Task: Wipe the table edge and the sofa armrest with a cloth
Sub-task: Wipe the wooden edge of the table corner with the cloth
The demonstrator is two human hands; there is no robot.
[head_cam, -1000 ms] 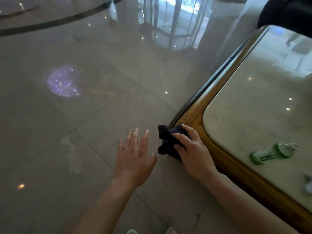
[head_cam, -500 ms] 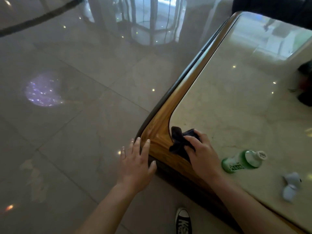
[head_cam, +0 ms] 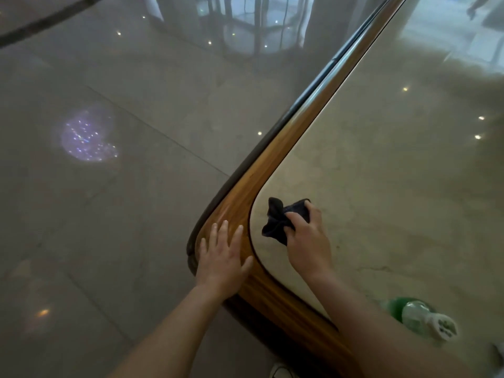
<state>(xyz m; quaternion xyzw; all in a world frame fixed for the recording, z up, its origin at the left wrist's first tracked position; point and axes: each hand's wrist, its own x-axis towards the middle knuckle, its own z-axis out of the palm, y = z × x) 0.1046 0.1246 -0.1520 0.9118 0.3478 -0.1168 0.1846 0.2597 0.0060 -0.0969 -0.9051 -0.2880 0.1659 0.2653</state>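
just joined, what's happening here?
A person is wiping a table. The right hand grips a bunched dark cloth on the pale stone top, just inside the rounded corner. The left hand lies flat, fingers spread, on the wooden table edge at that corner, holding nothing. A green bottle lies on its side on the top, near the right forearm. No sofa armrest is in view.
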